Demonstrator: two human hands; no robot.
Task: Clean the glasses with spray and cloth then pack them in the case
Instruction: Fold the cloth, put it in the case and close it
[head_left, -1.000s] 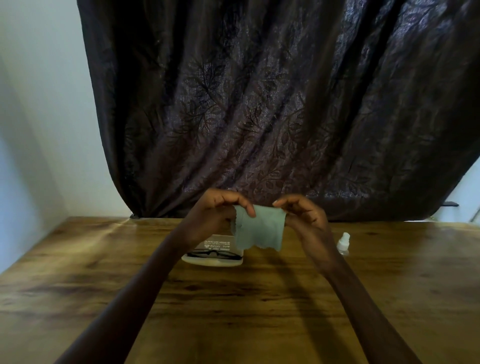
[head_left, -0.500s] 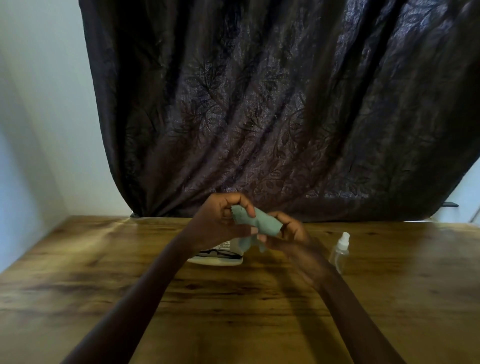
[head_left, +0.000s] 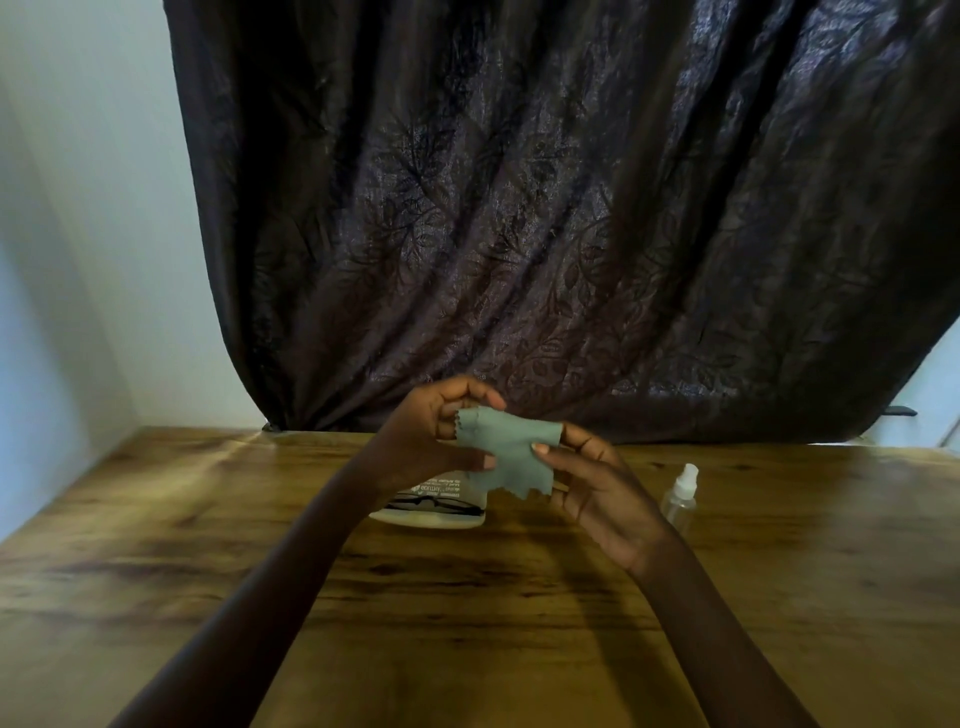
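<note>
Starting at the left, the left hand (head_left: 441, 436) is raised above the wooden table (head_left: 208, 545), its thumb and fingers pinched together on the upper left corner of the green cloth (head_left: 501, 449). Below and behind that hand, the open pale case (head_left: 431, 514) lies on the table, and the dark-framed glasses (head_left: 434, 503) are seen resting in it, partly hidden by the wrist. The cloth is held slack between both hands, its zigzag edge hanging down. The right hand (head_left: 597, 483) is closed on the cloth's right side, thumb on the front and fingers behind. Further right, the small clear spray bottle (head_left: 680, 496) stands upright on the table, apart from both hands.

The step in hand is judged to be the readying of the cloth; no cleaning of the lenses appears to be under way. Next, one hand would need to be freed so that the glasses can be lifted out and the bottle reached.
</note>
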